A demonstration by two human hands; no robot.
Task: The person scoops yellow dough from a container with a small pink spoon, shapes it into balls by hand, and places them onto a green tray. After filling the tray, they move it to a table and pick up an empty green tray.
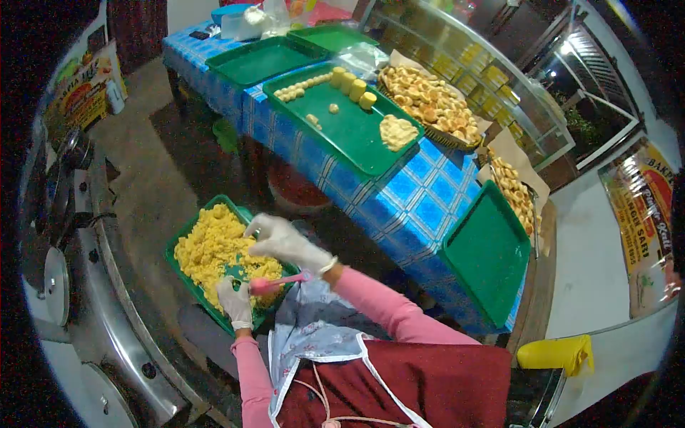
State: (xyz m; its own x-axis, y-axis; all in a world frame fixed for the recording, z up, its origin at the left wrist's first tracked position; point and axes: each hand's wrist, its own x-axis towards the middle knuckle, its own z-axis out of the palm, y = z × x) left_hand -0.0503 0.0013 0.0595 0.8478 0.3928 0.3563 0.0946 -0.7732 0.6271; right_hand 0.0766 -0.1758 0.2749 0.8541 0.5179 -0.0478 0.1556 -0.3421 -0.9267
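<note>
A green tray [187, 294] of crumbly yellow filling [214, 246] sits low in front of me. Down at its near side, my left hand [235, 299] in a pale glove has its fingers curled at the filling; what they hold, if anything, is hidden. My right hand [280, 241], gloved too, hovers over the tray's right part with fingers bent and apart, nothing visible between them. Beside my left hand a pink scoop [265, 286] rests across the filling, its handle pointing right over the rim. Bare green tray bottom shows between the hands.
Right of me stands a table with a blue checked cloth [421, 187]. Its green tray [349, 143] carries dough balls, yellow cylinders [357, 89] and flattened dough [397, 133]. Baskets of baked pastries [428, 103] stand behind. A metal stove [118, 342] lies at left.
</note>
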